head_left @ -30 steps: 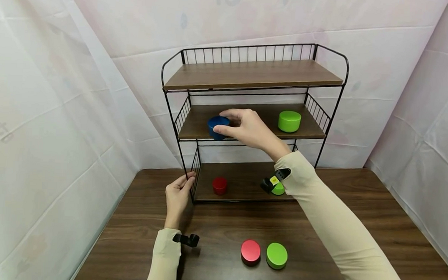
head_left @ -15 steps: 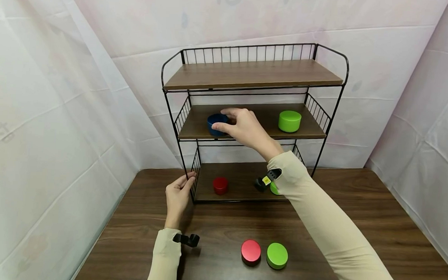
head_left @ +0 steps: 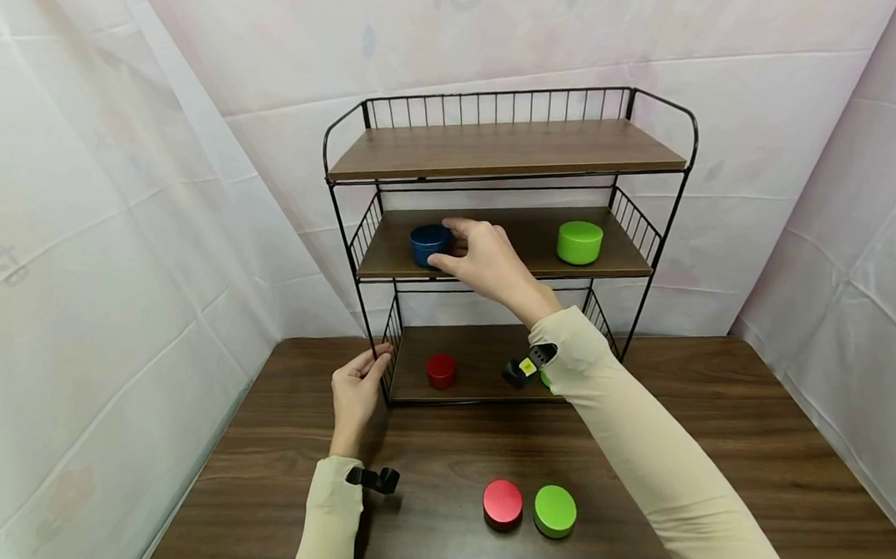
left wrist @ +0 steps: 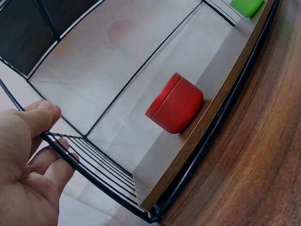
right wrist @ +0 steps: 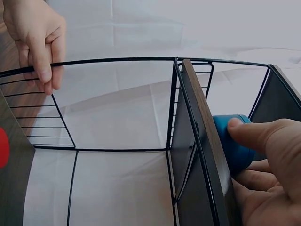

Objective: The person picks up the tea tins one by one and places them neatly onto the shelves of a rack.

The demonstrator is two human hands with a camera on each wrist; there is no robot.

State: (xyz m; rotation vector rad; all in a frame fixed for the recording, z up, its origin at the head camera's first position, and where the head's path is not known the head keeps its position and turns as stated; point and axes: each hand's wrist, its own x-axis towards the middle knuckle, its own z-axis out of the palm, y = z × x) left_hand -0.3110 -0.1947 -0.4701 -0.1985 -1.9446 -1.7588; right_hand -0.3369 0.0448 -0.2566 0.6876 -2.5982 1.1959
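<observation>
A small round blue tin (head_left: 429, 245) stands near the front left of the middle shelf (head_left: 510, 232). My right hand (head_left: 486, 260) is at its right side, thumb on the front and fingers behind. In the right wrist view the thumb overlaps the blue tin (right wrist: 233, 143) and the other fingers curl close by it. My left hand (head_left: 355, 392) pinches the black wire side of the three-tier rack (head_left: 506, 153) low on the left. The left wrist view shows its thumb and fingers (left wrist: 40, 117) around the wire. A red tin (left wrist: 176, 103) sits nearby on the bottom shelf.
A green tin (head_left: 579, 243) stands at the right of the middle shelf. Another green tin on the bottom shelf is mostly behind the right wrist's camera. On the wooden table (head_left: 426, 445) in front stand a pinkish-red tin (head_left: 501, 504) and a green tin (head_left: 555, 511).
The blue tin has moved slightly up and left onto the middle shelf and now stands level. My right hand's grip has shifted to its right side. The left hand has stayed put.
</observation>
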